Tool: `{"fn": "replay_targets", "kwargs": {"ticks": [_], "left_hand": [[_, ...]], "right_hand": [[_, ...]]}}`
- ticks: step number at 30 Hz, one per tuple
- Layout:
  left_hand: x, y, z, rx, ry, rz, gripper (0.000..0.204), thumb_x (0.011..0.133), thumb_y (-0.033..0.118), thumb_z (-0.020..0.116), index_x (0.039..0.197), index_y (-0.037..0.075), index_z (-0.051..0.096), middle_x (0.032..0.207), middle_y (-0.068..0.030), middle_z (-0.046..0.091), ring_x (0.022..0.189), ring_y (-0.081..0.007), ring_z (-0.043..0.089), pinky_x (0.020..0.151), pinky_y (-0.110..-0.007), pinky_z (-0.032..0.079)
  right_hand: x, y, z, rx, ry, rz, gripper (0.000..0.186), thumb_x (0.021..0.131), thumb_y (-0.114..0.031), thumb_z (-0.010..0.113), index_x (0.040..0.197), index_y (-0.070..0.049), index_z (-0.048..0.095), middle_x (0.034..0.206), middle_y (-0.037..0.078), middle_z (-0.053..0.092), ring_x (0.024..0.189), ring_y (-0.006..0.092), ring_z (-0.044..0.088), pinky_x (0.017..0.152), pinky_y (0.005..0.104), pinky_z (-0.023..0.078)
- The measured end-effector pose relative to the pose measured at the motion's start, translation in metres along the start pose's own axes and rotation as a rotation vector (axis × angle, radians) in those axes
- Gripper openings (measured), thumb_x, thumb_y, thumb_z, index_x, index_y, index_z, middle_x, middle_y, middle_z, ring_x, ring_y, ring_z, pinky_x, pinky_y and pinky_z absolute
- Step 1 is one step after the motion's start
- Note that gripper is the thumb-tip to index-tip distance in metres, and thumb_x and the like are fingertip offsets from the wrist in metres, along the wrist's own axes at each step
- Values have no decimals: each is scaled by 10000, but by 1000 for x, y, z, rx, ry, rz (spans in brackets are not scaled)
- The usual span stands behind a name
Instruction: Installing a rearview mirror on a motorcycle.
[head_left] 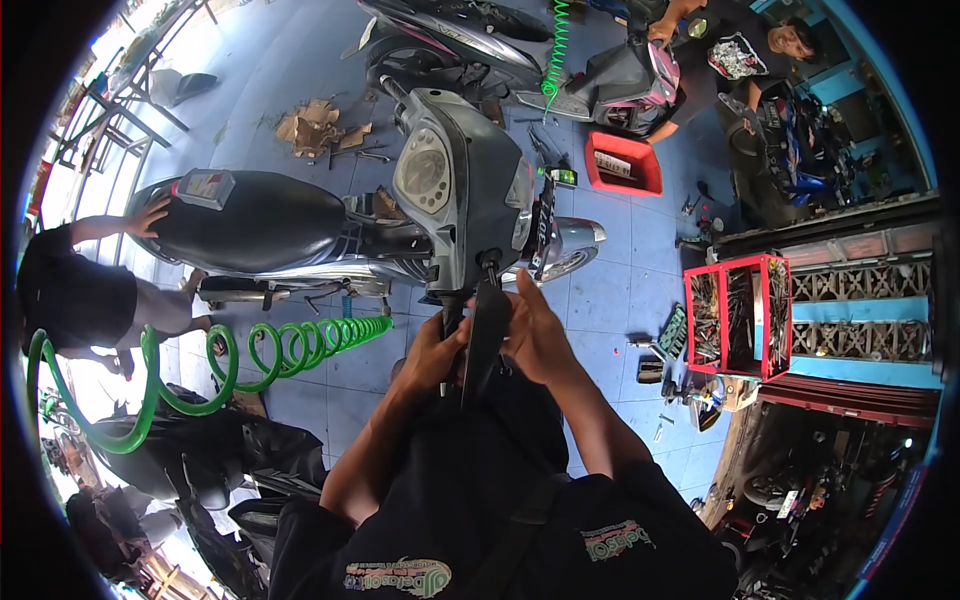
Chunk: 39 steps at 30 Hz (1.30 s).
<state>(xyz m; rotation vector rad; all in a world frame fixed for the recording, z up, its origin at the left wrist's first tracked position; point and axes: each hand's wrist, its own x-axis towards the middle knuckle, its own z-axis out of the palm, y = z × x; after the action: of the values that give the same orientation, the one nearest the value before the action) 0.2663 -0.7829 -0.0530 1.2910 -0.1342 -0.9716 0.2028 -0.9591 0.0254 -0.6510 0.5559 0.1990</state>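
A scooter with a grey front cowl [455,170] stands across in front of me. From its near handlebar end sticks up a black rear-view mirror [487,335], seen nearly edge-on. My left hand [432,352] is closed at the mirror's left side, next to the black handlebar grip [451,308]; some of its fingers are hidden. On the mirror's other side my right hand [537,335] grips it near the stem [490,265], thumb pointing up and the other fingers partly behind the mirror. The round instrument dial [424,174] faces up beyond my hands.
A green coiled air hose [270,358] stretches at left. A person [80,285] rests a hand on the black seat [260,225], near a grey box [206,188]. Another person works by a second scooter [640,85]. A red bin [622,163] and red tool rack [738,318] stand at right.
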Motion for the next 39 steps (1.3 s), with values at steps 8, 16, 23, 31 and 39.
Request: {"fn": "replay_targets", "kwargs": {"ticks": [8,16,23,31,39], "left_hand": [[-2,9,8,-23,-26,28,363,1042,346,633,1165,17,543,833,-72,648,559,-143,652,485,-296,561],[13,22,46,-173,-152,-180,293,1081,337,598,1106,51,542,909,-76,643,657,-200,681,612,-352,607],[33,36,79,-98,-243,-76,370,1094,415,565,1234,72,556,959,-18,636,885,-118,643,755,-324,569],[37,34,44,164,-241,-45,559,1075,517,541,1163,-26,641,889,-125,702,790,-217,725,593,-364,597],[63,69,-28,963,67,813,421,895,-61,733,1299,43,674,1301,-165,654,992,-251,714,791,-347,601]], "right_hand": [[7,-4,12,8,-71,-48,533,1103,-477,455,1299,16,514,1006,201,729,868,344,750,808,456,613],[3,-13,-13,-48,151,-284,710,1075,-642,413,1127,6,696,946,132,744,766,209,730,635,272,569],[-18,-8,-33,-495,407,-789,114,991,-76,692,1048,8,743,1008,122,721,834,185,738,588,290,549],[-32,2,-41,-721,620,-827,111,962,-34,694,1072,-38,704,874,42,746,771,86,700,631,255,550],[-45,36,-74,-1024,599,-1124,120,917,-25,737,1032,-14,706,941,107,718,794,221,720,708,341,581]]}}
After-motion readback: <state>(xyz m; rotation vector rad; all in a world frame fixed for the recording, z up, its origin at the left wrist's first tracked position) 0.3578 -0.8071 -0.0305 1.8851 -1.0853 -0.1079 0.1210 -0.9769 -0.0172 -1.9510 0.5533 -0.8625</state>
